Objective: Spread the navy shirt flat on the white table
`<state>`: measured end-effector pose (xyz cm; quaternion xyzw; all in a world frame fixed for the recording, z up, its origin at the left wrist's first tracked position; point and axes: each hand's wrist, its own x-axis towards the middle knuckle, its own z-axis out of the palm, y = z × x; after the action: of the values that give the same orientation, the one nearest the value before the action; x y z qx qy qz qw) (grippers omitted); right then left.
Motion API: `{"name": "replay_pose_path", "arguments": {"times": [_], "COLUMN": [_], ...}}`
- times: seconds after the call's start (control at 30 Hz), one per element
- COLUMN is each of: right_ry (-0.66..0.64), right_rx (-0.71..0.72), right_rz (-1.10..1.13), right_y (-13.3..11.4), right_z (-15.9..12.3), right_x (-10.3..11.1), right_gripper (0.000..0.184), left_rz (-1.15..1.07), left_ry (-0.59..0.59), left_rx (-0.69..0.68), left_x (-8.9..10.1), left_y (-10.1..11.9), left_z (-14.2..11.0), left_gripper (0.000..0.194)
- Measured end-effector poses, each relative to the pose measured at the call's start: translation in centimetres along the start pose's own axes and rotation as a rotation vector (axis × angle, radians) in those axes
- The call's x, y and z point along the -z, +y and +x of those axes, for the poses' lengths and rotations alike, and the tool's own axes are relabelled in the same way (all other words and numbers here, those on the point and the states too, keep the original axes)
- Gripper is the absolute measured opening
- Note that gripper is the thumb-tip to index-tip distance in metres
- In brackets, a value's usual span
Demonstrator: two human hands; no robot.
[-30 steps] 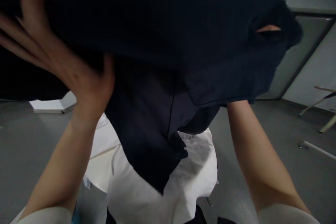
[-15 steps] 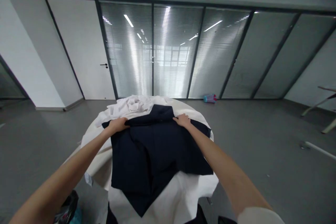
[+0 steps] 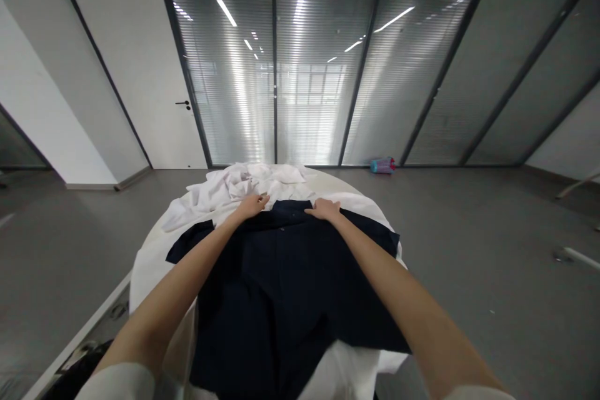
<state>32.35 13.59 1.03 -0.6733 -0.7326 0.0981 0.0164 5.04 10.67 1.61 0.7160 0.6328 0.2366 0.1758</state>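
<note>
A dark navy shirt [image 3: 281, 287] lies spread over a round table covered in white cloth [image 3: 145, 250], its hem hanging off the near edge. Both my arms reach across it. My left hand [image 3: 252, 205] rests at the shirt's far edge by the collar, fingers stretched out flat and touching the white garments beyond. My right hand [image 3: 323, 207] lies palm down on the collar area, fingers spread. Neither hand grips the fabric.
A crumpled pile of white garments [image 3: 234, 187] sits at the table's far side. Grey floor surrounds the table. A glass partition with blinds and a white door [image 3: 140, 75] stand behind. A small blue and pink object [image 3: 383, 165] lies by the glass.
The shirt, held up before my face a second ago, now lies flat on the table. Since half a second ago my hands moved closer together at the collar, and the shirt spread wider.
</note>
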Motion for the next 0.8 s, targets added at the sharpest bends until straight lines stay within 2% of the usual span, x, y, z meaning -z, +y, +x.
{"name": "replay_pose_path", "arguments": {"times": [0.13, 0.23, 0.37, 0.47, 0.53, 0.63, 0.73, 0.8], "right_ry": [-0.004, 0.083, 0.304, 0.407, 0.367, 0.276, 0.249, 0.248], "right_rx": [0.022, 0.059, 0.131, 0.152, 0.108, 0.063, 0.059, 0.060], "right_rz": [0.023, 0.019, 0.028, 0.044, 0.032, 0.023, 0.030, 0.052], "right_y": [0.3, 0.4, 0.1, -0.5, -1.4, -2.8, -3.3, -2.3], "right_z": [0.2, -0.7, -0.9, 1.3, 3.4, 5.7, 6.6, 6.5], "right_x": [-0.8, -1.5, -0.7, 1.1, 1.7, 0.9, -0.3, 0.0], "right_gripper": [0.041, 0.032, 0.025, 0.024, 0.027, 0.030, 0.032, 0.035], "left_rz": [-0.025, -0.063, -0.080, -0.047, -0.017, 0.109, 0.274, 0.310], "left_ry": [-0.149, -0.172, -0.032, 0.114, 0.192, 0.276, 0.329, 0.349], "left_rx": [-0.021, -0.046, -0.068, -0.064, -0.047, -0.001, 0.007, -0.015], "left_x": [-2.3, -2.8, -2.5, -2.4, -3.0, -4.6, -6.2, -6.7], "left_y": [-0.2, -0.8, -1.3, -1.0, -0.6, -0.3, -0.7, -1.2], "left_z": [1.8, 2.2, 3.5, 5.1, 6.0, 6.4, 6.0, 5.6], "left_gripper": [0.037, 0.027, 0.019, 0.022, 0.031, 0.041, 0.042, 0.042]}}
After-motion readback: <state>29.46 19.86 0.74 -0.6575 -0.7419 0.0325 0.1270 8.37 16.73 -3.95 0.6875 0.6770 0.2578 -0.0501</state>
